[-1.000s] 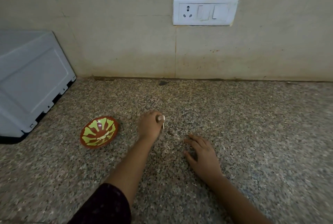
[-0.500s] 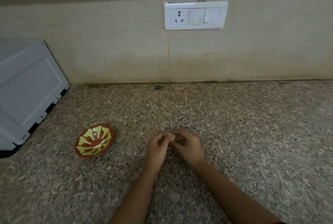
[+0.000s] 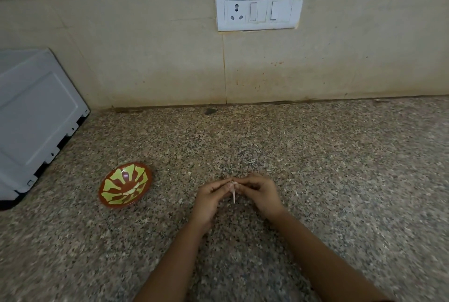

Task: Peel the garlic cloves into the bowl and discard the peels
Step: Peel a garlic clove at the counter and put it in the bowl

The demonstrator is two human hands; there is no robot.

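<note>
Head view: pinching a clove (image 3: 231,185) between the fingertips of the left hand (image 3: 211,196) and right hand (image 3: 261,193), just above the counter (image 3: 340,180), with a thin peel (image 3: 234,198) dangling beneath. Seemingly working mid-peel on this clove, next needing to tug the loose strip clear while keeping a firm pinch on the clove, then carrying it left to the bowl (image 3: 116,175), well apart from the hands. Holding a few pale pieces (image 3: 132,191), probably peeled cloves, in that bowl, with an appliance (image 3: 36,116) standing beyond it.
</note>
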